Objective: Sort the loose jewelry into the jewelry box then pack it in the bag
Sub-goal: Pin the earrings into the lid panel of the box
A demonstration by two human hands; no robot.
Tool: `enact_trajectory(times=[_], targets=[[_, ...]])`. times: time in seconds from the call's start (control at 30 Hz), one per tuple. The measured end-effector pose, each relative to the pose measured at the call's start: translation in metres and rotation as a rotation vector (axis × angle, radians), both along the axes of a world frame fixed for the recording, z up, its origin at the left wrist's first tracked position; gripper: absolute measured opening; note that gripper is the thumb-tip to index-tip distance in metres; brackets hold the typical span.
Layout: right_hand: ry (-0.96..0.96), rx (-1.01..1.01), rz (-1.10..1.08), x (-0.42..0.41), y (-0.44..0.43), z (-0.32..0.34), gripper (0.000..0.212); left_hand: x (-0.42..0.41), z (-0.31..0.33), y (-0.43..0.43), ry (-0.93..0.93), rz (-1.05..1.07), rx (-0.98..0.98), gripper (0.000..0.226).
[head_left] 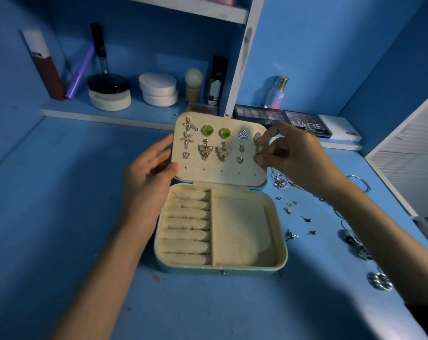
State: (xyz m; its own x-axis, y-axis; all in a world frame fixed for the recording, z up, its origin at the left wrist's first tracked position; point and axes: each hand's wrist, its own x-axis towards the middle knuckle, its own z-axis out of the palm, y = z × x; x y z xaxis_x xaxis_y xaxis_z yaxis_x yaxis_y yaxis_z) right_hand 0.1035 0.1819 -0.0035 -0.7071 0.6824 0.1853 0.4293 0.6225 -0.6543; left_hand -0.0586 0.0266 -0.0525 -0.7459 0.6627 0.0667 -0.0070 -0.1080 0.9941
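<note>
Fingers [264,160] of the right hand [299,158] are curled in, thumb & index pinching a small earring [257,157] against the rt edge of the lid [220,174], third row down. The left hand [149,175] grips the lid's left edge, thumb on the front, the other fingers behind it.

The jewelry box [280,253] sits open on the blue tabletop [60,192], lid upright, between both hands. The lid's cream panel carries earrings in pairs: star-flowers [189,124] far left, green stones [207,131], gold butterflies [205,150] below them, silver triangles [243,135], plus a small heart [239,160] & a few other tiny pcs. In the base, the ring rolls [186,229] on the left & the wide compartment [240,231] on the right show only cream lining.

Loose jewelry [279,180] lies on the tabletop just rt of the box, under the right forearm: chains, studs [306,219], a round sparkly pc [380,280] nearer the front.

Behind the box, eyeshadow palettes [306,125] & a perfume bottle [278,93]; on the low shelf [110,112], cosmetic jars etc.
</note>
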Motion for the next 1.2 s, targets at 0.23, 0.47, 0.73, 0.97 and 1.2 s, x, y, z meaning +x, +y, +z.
enact_trajectory(times=[0.23, 0.47, 0.73, 0.97, 1.2], targets=[[0.036, 0.226, -0.021, -0.003, -0.006, -0.012, 0.025, 0.0, 0.0, 0.0, 0.006, -0.008, 0.003, 0.05], [0.088, 0.177, -0.08, 0.006, -0.002, -0.008, 0.009, 0.001, 0.002, 0.0, 0.008, -0.018, 0.01, 0.05], [-0.139, 0.15, -0.031, 0.037, 0.015, -0.004, 0.007, 0.002, 0.002, 0.001, -0.001, 0.001, -0.006, 0.051], [-0.391, 0.155, 0.151, 0.059, 0.019, -0.008, 0.023, 0.0, 0.002, 0.001, -0.002, 0.002, -0.019, 0.05], [-0.353, 0.21, 0.211, 0.062, 0.017, -0.022, 0.021, -0.001, -0.002, 0.001, 0.021, 0.001, -0.015, 0.05]])
